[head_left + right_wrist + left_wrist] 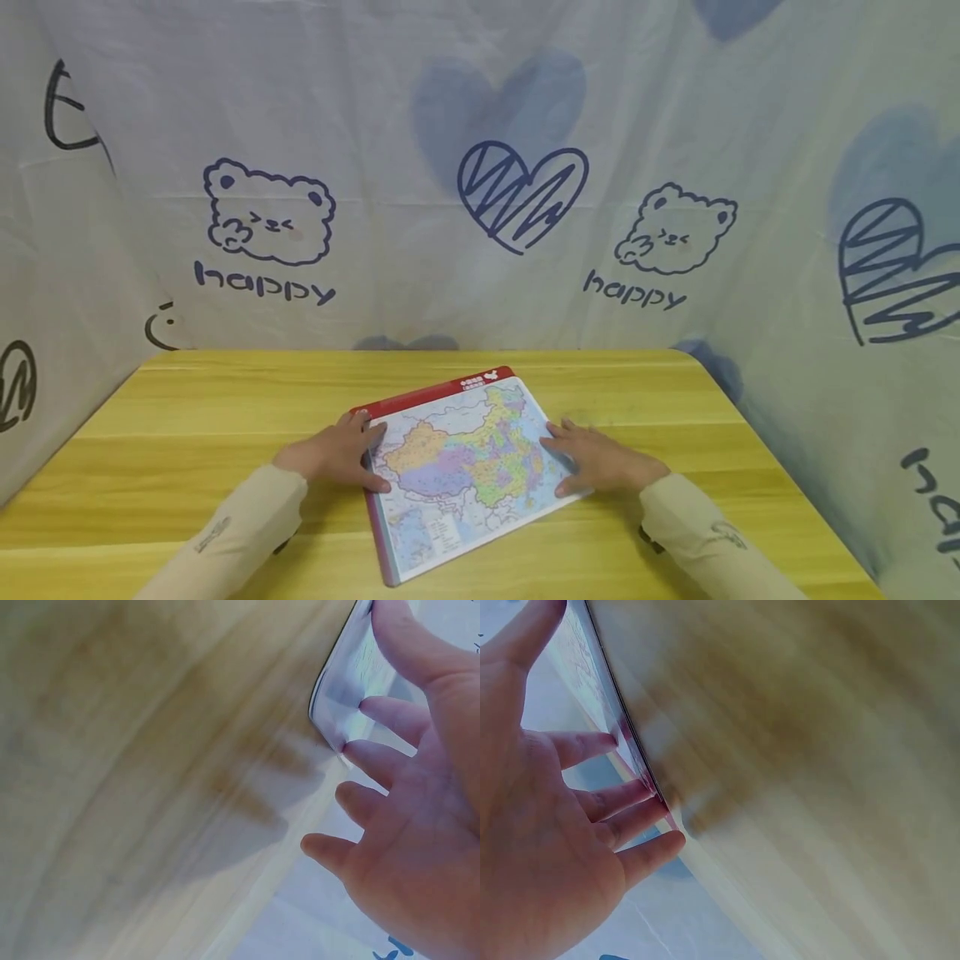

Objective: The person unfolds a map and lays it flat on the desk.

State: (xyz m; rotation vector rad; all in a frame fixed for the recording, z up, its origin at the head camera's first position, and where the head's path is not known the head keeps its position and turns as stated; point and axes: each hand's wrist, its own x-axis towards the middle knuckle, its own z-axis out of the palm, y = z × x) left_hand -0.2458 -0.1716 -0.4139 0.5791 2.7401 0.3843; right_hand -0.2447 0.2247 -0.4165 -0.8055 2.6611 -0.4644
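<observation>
We touch the askew China map board (465, 458) with left hand (339, 454) and right hand (603, 460), fingers (651, 859) outstretched, not yet gripping.

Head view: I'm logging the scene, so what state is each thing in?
Map board: map side up, askew to the table.
Left grip: fingers spread, touching the board's left edge.
Right grip: fingers spread, touching the board's right edge.
Sleeves: down to the wrists.
Printed cloth: hanging, creased.
</observation>
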